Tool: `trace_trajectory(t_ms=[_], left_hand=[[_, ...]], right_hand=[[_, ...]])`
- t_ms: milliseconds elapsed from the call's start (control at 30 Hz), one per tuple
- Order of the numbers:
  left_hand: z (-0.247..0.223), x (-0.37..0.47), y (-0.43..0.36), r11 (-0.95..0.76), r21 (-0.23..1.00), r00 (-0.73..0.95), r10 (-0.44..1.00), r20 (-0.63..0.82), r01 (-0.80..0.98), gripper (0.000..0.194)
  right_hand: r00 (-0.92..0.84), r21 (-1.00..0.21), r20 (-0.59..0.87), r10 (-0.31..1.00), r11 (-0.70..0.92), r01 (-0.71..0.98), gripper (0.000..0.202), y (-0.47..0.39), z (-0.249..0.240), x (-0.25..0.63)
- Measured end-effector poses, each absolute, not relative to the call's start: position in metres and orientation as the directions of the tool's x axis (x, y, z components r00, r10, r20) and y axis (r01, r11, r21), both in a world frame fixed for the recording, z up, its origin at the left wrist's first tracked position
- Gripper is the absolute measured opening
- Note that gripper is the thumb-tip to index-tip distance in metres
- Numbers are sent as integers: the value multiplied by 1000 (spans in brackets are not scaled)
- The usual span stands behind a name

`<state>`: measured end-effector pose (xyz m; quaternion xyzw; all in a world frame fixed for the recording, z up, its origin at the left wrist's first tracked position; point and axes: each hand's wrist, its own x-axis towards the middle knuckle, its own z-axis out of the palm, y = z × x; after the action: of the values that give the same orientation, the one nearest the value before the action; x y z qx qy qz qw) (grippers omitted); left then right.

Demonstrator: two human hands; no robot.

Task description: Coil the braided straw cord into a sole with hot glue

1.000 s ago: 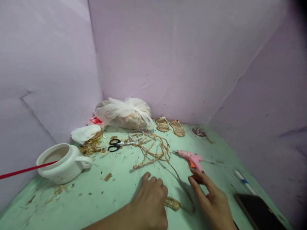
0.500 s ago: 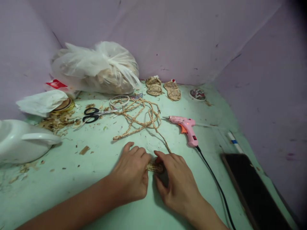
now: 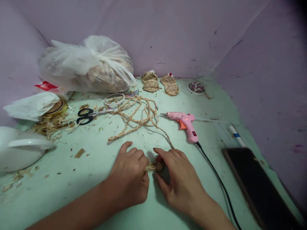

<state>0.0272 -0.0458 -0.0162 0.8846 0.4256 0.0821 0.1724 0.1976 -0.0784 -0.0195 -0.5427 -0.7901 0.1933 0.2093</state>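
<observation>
A small coiled piece of braided fibre [image 3: 153, 166] lies between my two hands at the lower middle. My left hand [image 3: 130, 174] is closed round its left end, which is hidden under the fingers. My right hand [image 3: 178, 177] curves round the other end, thumb and forefinger pinched towards it. A loose braided cord [image 3: 141, 121] runs from beneath the right fingers to a tangle beyond the hands. The pink glue gun [image 3: 185, 121] lies right of the tangle, its orange light on.
Black-handled scissors [image 3: 85, 116], a tape ring [image 3: 114, 99] and a stuffed plastic bag [image 3: 88, 64] are at the left and back. Two small woven slippers [image 3: 150, 81] and a bead dish [image 3: 196, 87] stand near the wall. A white jug [image 3: 24, 147] is left, a phone [image 3: 259, 188] right.
The view has shifted slightly, so most objects appear a little further left. Both hands stay at the braided piece, and slightly more of its right end shows.
</observation>
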Motion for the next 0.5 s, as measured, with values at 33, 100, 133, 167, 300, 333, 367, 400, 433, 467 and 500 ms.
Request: trace_trajectory(t_ms=[33, 100, 133, 167, 300, 333, 367, 400, 433, 467, 500], left_hand=[[-16, 28, -47, -580, 363, 621, 784, 6, 729, 12], [-16, 29, -50, -583, 339, 612, 790, 27, 738, 11], [-16, 29, -52, -586, 330, 610, 791, 36, 740, 10], [-16, 29, -52, -587, 324, 610, 792, 41, 741, 10], [-15, 29, -53, -586, 323, 610, 792, 34, 743, 11], [-15, 29, -53, -586, 323, 611, 791, 33, 743, 11], [-15, 29, -53, -587, 322, 610, 792, 36, 743, 12], [-15, 29, -54, -586, 319, 607, 794, 41, 745, 12], [-16, 29, -54, -583, 316, 602, 797, 46, 749, 12], [-16, 30, -55, -579, 312, 595, 802, 51, 753, 13], [-16, 30, -56, -575, 309, 589, 806, 55, 758, 13]], right_hand=[[-339, -512, 99, 936, 340, 789, 53, -78, -17, 201], [-354, -471, 72, 932, 345, 812, 53, -78, -12, 208], [-354, -457, 70, 933, 345, 820, 50, -77, -10, 211], [-350, -445, 71, 934, 344, 827, 46, -76, -9, 214], [-321, -391, 67, 945, 321, 863, 21, -73, -9, 221], [-319, -375, 61, 946, 318, 871, 19, -73, -9, 222], [-320, -358, 54, 946, 318, 878, 19, -73, -9, 222], [-324, -341, 48, 945, 320, 884, 20, -73, -9, 222], [-328, -322, 45, 944, 324, 890, 20, -74, -10, 222], [-329, -303, 50, 943, 328, 895, 19, -74, -10, 221], [-328, -286, 60, 943, 331, 899, 19, -74, -11, 220]])
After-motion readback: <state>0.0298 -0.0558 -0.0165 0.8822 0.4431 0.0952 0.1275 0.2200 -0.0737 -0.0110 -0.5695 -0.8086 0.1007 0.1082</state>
